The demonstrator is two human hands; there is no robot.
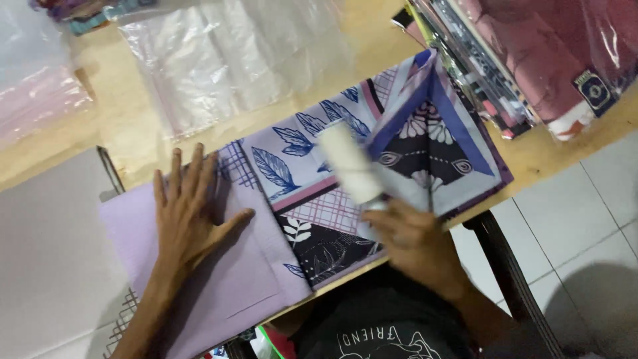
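You are working at a wooden table [133, 126], leaning over its near edge, with pale floor tiles [585, 219] showing to your right. Across the far side a heap of clear plastic bags [219, 60] is lying loose, and at the far right a stack of packed cloths in pink and maroon [531, 60] is sitting in its wrappers.

In front of you a printed scarf [345, 193] in lilac, blue and dark purple, with leaves and checks, is lying folded on the table, its right part doubled over into a pointed flap. Beside it on the left a plain lilac cloth [232, 279] is lying flat, touching or slightly overlapping the scarf; you cannot tell from here whether it is part of the same piece.

Your left hand [189, 213] is lying open, palm down and fingers spread, pressing on the lilac cloth just at the scarf's left edge. Your right hand [415, 242] is closed around the handle of a white roller [349, 163], which is blurred and lying across the middle of the scarf.

Judging by this, the folding looks largely done and the rolling over the surface is under way; this scarf is not yet in a bag.
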